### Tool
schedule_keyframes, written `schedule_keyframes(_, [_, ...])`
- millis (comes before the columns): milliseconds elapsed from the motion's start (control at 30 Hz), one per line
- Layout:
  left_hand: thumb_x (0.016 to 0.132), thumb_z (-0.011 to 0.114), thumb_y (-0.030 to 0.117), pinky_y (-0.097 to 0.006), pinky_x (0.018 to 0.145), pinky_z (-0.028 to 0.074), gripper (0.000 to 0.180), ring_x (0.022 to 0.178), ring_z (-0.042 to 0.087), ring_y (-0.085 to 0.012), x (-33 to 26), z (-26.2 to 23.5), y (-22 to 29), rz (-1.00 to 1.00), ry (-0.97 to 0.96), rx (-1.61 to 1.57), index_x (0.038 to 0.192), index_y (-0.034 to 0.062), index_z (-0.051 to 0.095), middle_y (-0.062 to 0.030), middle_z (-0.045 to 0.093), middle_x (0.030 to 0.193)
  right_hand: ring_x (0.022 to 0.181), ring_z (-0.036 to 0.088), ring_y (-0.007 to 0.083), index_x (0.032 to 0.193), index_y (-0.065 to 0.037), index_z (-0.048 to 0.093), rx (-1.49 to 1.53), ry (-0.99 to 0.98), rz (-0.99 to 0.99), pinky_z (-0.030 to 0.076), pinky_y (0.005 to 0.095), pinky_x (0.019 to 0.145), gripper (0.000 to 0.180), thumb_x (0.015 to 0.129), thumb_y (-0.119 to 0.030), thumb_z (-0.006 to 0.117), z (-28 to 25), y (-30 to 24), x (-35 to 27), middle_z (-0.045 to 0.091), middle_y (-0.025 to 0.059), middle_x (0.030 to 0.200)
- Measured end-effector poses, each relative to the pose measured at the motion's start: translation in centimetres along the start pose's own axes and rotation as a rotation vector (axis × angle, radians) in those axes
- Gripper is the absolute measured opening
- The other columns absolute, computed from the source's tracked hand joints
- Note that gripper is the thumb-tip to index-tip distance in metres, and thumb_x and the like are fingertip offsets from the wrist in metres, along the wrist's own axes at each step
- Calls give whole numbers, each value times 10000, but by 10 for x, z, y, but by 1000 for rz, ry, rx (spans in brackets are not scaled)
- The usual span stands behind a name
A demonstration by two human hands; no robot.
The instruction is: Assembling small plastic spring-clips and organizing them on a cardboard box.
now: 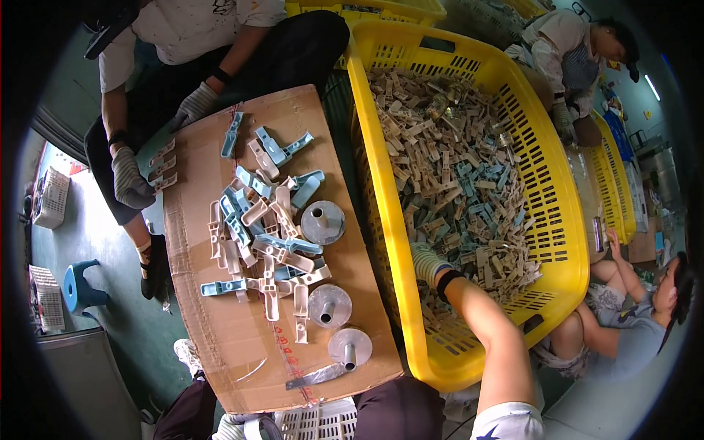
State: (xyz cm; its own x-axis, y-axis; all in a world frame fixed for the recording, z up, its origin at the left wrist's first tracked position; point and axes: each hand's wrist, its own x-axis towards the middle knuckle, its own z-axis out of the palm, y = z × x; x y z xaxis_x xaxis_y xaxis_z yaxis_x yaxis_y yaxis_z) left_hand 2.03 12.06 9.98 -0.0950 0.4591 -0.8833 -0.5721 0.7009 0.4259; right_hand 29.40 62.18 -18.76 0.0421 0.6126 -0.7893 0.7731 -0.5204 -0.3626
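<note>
My right hand, in a striped knit glove, reaches into a big yellow basket and touches the heap of beige and light-blue plastic clip-like parts. Its fingers are mostly hidden against the parts. At the bottom edge my gloved left hand shows only in part, below the cardboard's near edge; its fingers cannot be made out. On the cardboard sheet lies a loose pile of the same parts. Along its right side sit three round metal discs with short tubes standing up from them.
A flat metal strip lies near the cardboard's front edge. Across it sits a co-worker whose gloved hand is beside several beige parts. Two more people sit beyond the basket. A blue stool stands on the left floor.
</note>
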Motion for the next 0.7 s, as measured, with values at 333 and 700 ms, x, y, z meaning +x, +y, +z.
schedule_keyframes(333, [858, 610, 30, -292, 676, 535, 110, 733, 649, -174, -2, -19, -16, -5, 55, -46, 929, 4, 691, -79, 681, 849, 1215, 476, 435, 1295, -18, 479, -704, 205, -535, 443, 468, 987, 476, 918, -305, 518, 32, -47, -106, 284, 302, 1452])
schedule_keyframes(700, [833, 641, -4, -314, 722, 556, 135, 783, 671, -194, 0, -22, -23, 46, 41, -114, 952, 12, 705, -92, 695, 905, 1280, 422, 398, 1326, -76, 489, -101, 253, -623, 385, 450, 1046, 543, 915, -431, 480, 13, -5, -21, 345, 231, 1460])
